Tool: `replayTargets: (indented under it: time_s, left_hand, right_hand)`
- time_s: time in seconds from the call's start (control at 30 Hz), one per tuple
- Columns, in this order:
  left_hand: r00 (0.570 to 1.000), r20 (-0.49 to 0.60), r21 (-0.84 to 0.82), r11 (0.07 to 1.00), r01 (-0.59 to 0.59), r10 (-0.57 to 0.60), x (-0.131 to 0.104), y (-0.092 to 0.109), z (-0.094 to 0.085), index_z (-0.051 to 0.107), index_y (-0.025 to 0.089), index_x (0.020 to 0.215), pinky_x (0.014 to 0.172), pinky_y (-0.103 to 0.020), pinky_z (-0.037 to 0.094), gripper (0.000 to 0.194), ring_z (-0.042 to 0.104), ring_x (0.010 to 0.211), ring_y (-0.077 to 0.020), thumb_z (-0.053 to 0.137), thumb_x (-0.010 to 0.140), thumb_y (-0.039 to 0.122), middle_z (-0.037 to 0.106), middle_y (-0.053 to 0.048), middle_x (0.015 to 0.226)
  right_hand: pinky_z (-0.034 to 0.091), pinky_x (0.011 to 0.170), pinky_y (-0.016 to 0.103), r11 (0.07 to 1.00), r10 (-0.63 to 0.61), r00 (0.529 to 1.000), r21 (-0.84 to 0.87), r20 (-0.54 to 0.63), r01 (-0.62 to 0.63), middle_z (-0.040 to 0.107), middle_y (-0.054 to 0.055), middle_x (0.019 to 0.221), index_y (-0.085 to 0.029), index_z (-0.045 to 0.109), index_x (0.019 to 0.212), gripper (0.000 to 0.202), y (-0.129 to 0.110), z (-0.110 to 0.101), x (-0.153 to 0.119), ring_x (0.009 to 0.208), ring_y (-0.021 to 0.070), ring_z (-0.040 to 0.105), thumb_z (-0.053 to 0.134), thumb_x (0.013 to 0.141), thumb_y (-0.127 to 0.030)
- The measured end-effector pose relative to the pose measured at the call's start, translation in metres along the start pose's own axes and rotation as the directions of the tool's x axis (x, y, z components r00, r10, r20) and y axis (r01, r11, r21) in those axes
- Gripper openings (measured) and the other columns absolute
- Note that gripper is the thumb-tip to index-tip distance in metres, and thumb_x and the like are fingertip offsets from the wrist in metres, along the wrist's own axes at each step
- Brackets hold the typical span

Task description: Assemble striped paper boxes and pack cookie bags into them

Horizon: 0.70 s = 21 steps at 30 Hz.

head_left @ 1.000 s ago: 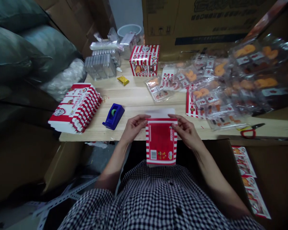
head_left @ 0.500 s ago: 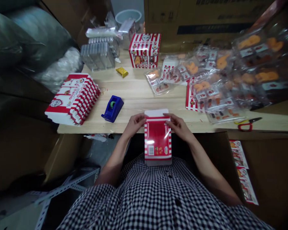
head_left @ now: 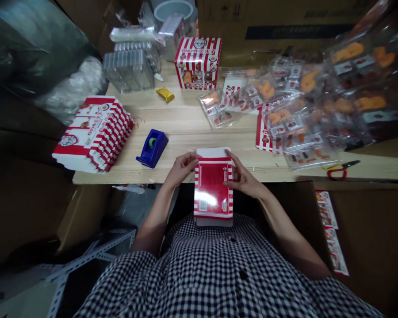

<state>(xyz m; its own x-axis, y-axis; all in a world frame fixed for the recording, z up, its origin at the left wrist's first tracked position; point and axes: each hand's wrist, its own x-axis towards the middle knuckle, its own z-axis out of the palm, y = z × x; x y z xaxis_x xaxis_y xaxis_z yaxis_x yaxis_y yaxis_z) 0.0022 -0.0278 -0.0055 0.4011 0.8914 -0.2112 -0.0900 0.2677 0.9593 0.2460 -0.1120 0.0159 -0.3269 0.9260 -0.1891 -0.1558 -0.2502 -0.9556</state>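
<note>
A red and white striped cardboard box [head_left: 213, 187] lies between my hands at the table's front edge, its lower end against my checked shirt. A white flap sticks out at its far end. My left hand [head_left: 183, 168] is closed on the upper left corner, thumb on the edge. My right hand [head_left: 244, 177] grips the right side, with the thumb on the printed face and a finger up by the flap. To the left stands a blue tape dispenser [head_left: 152, 149] with a green roll. Beyond it is a stack of flat striped boxes [head_left: 94, 132].
An assembled striped box [head_left: 198, 64] stands at the back, near a gold packet [head_left: 165, 94] and clear plastic trays [head_left: 128, 70]. Clear bags of toy food [head_left: 285, 128] pile up on the right. Scissors [head_left: 342, 170] lie at the right front edge of the wooden table [head_left: 182, 119].
My right hand has slid down the box's right side, its thumb now lower on the printed face. The left hand keeps its hold. The view has shifted slightly.
</note>
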Motion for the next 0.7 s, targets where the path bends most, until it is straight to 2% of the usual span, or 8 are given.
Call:
replayTargets:
  time_s: [0.1, 0.2, 0.27, 0.33, 0.4, 0.5, 0.57, 0.7]
  left_hand:
    - [0.999, 0.038, 0.027, 0.999, -0.022, 0.021, -0.005, 0.004, 0.001, 0.071, 0.014, 0.097, 0.075, -0.025, 0.051, 0.033, 0.065, 0.076, -0.0141, 0.079, 0.076, 0.038, 0.073, -0.005, 0.088]
    - [0.998, 0.069, 0.013, 1.0, 0.001, -0.002, -0.014, 0.003, 0.002, 0.071, 0.014, 0.098, 0.078, -0.027, 0.051, 0.032, 0.066, 0.081, -0.0158, 0.077, 0.079, 0.04, 0.072, -0.005, 0.089]
    - [0.997, 0.072, 0.011, 1.0, 0.01, -0.011, -0.02, 0.005, 0.003, 0.07, 0.015, 0.1, 0.077, -0.027, 0.05, 0.032, 0.065, 0.081, -0.0159, 0.075, 0.08, 0.04, 0.071, -0.005, 0.089]
    - [0.998, 0.063, 0.042, 0.999, -0.013, 0.011, -0.026, 0.011, 0.003, 0.071, 0.016, 0.099, 0.076, -0.026, 0.049, 0.029, 0.064, 0.08, -0.0154, 0.074, 0.082, 0.04, 0.069, -0.004, 0.089]
    - [0.996, 0.052, 0.111, 0.991, -0.075, 0.07, -0.03, 0.019, 0.002, 0.073, 0.016, 0.095, 0.08, -0.027, 0.048, 0.024, 0.064, 0.088, -0.017, 0.072, 0.084, 0.038, 0.068, -0.006, 0.097]
    - [0.989, 0.039, 0.219, 0.964, -0.149, 0.144, -0.033, 0.028, -0.003, 0.076, 0.016, 0.087, 0.09, -0.029, 0.046, 0.019, 0.062, 0.102, -0.0208, 0.07, 0.085, 0.035, 0.067, -0.008, 0.104]
    - [0.993, -0.004, 0.214, 0.97, -0.113, 0.117, -0.031, 0.028, -0.008, 0.078, 0.017, 0.085, 0.087, -0.03, 0.047, 0.019, 0.063, 0.095, -0.0201, 0.071, 0.084, 0.035, 0.069, -0.007, 0.096]
    - [0.987, -0.159, 0.09, 0.996, -0.02, 0.034, -0.025, 0.016, -0.011, 0.078, 0.016, 0.086, 0.076, -0.029, 0.05, 0.022, 0.065, 0.079, -0.0177, 0.078, 0.077, 0.037, 0.074, -0.005, 0.085]
  right_hand:
    - [0.057, 0.095, 0.046, 1.0, -0.026, 0.999, 0.006, 0.021, 0.026, 0.059, 0.008, 0.139, -0.036, 0.018, 0.156, 0.098, -0.003, 0.001, -0.006, 0.109, 0.0244, 0.067, 0.078, 0.079, -0.027]
    - [0.057, 0.094, 0.042, 1.0, -0.016, 1.0, 0.014, -0.006, 0.016, 0.06, 0.007, 0.136, -0.036, 0.025, 0.153, 0.088, 0.007, 0.005, -0.008, 0.106, 0.0214, 0.068, 0.076, 0.082, -0.029]
    - [0.057, 0.092, 0.039, 0.999, -0.031, 0.996, -0.034, -0.087, 0.028, 0.064, 0.006, 0.128, -0.034, 0.038, 0.147, 0.07, 0.012, 0.007, -0.005, 0.104, 0.02, 0.068, 0.072, 0.085, -0.033]
    - [0.055, 0.093, 0.037, 0.984, -0.117, 0.972, -0.154, -0.203, 0.086, 0.064, 0.006, 0.123, -0.03, 0.058, 0.132, 0.045, 0.012, 0.008, -0.001, 0.107, 0.0202, 0.065, 0.069, 0.088, -0.037]
    - [0.051, 0.096, 0.037, 0.945, -0.226, 0.935, -0.295, -0.274, 0.142, 0.064, 0.007, 0.12, -0.027, 0.071, 0.115, 0.028, 0.008, 0.007, 0.004, 0.112, 0.0215, 0.062, 0.067, 0.09, -0.038]
    - [0.048, 0.1, 0.04, 0.908, -0.284, 0.92, -0.384, -0.271, 0.168, 0.069, 0.007, 0.112, -0.027, 0.076, 0.107, 0.023, 0.002, 0.006, 0.011, 0.113, 0.0233, 0.062, 0.064, 0.092, -0.04]
    - [0.047, 0.101, 0.041, 0.916, -0.27, 0.928, -0.364, -0.255, 0.166, 0.072, 0.007, 0.111, -0.028, 0.077, 0.108, 0.024, 0.0, 0.006, 0.015, 0.113, 0.0239, 0.062, 0.064, 0.092, -0.04]
    - [0.049, 0.098, 0.042, 0.937, -0.246, 0.932, -0.311, -0.267, 0.158, 0.073, 0.006, 0.112, -0.029, 0.078, 0.103, 0.022, 0.002, 0.01, 0.024, 0.111, 0.0242, 0.064, 0.067, 0.089, -0.041]
